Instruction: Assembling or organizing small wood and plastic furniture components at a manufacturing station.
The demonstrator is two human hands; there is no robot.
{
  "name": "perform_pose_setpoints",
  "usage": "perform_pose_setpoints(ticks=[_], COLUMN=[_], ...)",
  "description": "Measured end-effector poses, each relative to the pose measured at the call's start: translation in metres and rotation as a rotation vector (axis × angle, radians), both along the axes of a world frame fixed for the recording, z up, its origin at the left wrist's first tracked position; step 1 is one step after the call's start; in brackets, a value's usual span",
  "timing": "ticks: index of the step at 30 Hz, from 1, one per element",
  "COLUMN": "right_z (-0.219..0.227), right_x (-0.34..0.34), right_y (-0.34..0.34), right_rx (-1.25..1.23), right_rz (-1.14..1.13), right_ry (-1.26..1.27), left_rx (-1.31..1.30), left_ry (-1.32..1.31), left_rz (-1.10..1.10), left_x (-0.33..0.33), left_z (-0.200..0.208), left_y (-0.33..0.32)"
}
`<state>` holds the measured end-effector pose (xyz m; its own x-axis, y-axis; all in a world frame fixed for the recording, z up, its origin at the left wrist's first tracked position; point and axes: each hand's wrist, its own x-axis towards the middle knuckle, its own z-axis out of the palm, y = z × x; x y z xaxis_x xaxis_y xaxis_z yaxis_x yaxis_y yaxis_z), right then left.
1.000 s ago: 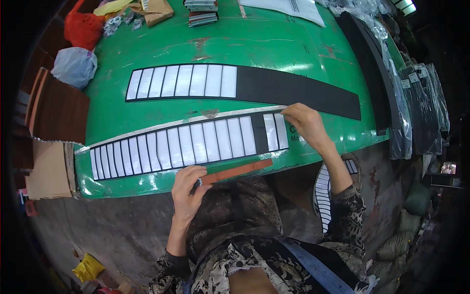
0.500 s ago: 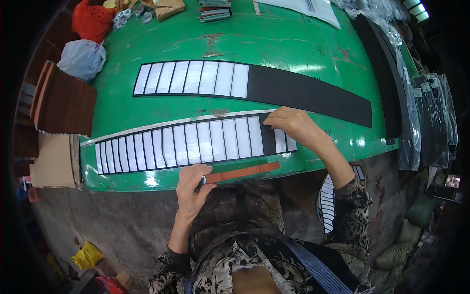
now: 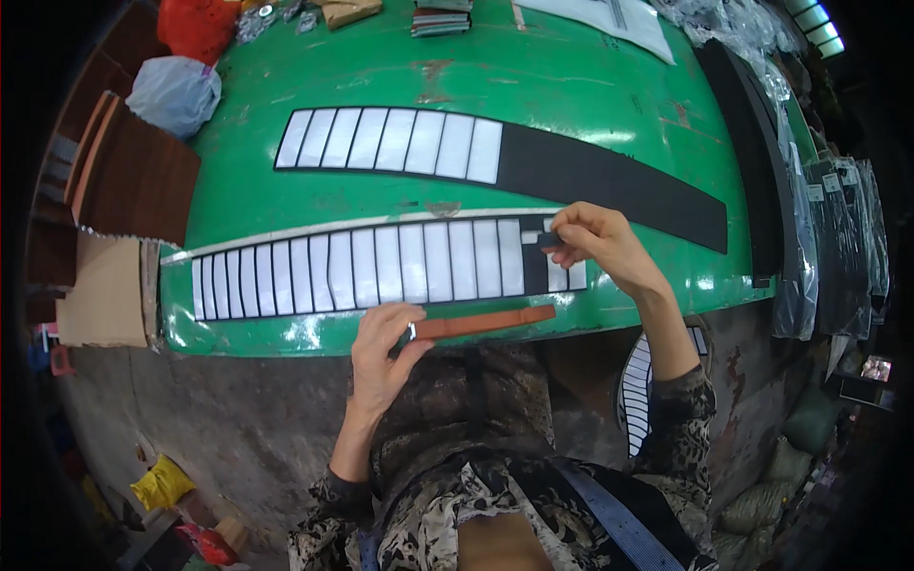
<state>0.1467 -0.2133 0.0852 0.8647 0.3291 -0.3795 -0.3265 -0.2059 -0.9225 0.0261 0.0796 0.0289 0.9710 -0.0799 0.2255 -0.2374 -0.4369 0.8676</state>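
On the green table edge in front of me lies a black strip (image 3: 535, 271) topped by a long row of white panels (image 3: 413, 262). My right hand (image 3: 602, 246) is closed in a pinch over its right end. Between thumb and fingers is a small dark piece (image 3: 549, 241), next to a small white patch on the black surface. My left hand (image 3: 386, 352) grips one end of a narrow orange-brown strip (image 3: 486, 324), which runs rightward along the near edge. Farther back lies a second black strip (image 3: 609, 178), with white panels on its left half only.
Long black pieces (image 3: 747, 162) and plastic-wrapped packs line the right edge. Brown boards (image 3: 143, 171) and a cardboard box (image 3: 100, 290) stand at left, beside a white plastic bag (image 3: 173, 95). A small stack (image 3: 441, 17) sits at the back. Another panelled strip (image 3: 636, 395) is below at right.
My right hand has shifted slightly right and lifted its fingers from the black strip, with a small dark piece now showing in them. My left hand keeps hold of the orange-brown strip. The view has shifted a little.
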Motion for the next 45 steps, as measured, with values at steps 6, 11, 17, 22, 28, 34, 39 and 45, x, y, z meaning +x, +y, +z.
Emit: perform_pose_setpoints(ticks=[6,11,17,22,28,34,39,45], right_z=[0.010,-0.006,-0.018,-0.025,-0.022,-0.023,-0.029,-0.028], right_x=[-0.066,-0.112,-0.112,-0.119,-0.125,-0.126,-0.121,-0.123], right_y=[0.017,0.078,0.111,0.104,0.101,0.100,0.102,0.107], right_rx=[0.269,0.224,-0.187,-0.325,-0.426,-0.433,-0.293,-0.056], right_rz=[-0.054,-0.308,-0.159,-0.082,0.001,0.022,-0.041,-0.133], right_ry=[0.070,-0.190,-1.142,-1.391,-1.480,-1.463,-1.306,-0.944], left_rx=[-0.076,-0.250,-0.530,-0.440,-0.467,-0.442,-0.468,-0.446], left_ry=[0.077,0.120,0.070,0.070,0.095,0.116,0.109,0.077], left_rz=[0.032,0.036,-0.068,-0.113,-0.151,-0.132,-0.118,-0.108], left_x=[-0.001,-0.011,-0.014,-0.013,-0.013,-0.014,-0.013,-0.014], left_z=[0.010,0.004,-0.002,-0.003,0.001,0.000,-0.001,-0.001], left_y=[-0.005,-0.007,-0.014,-0.009,-0.006,-0.007,-0.010,-0.011])
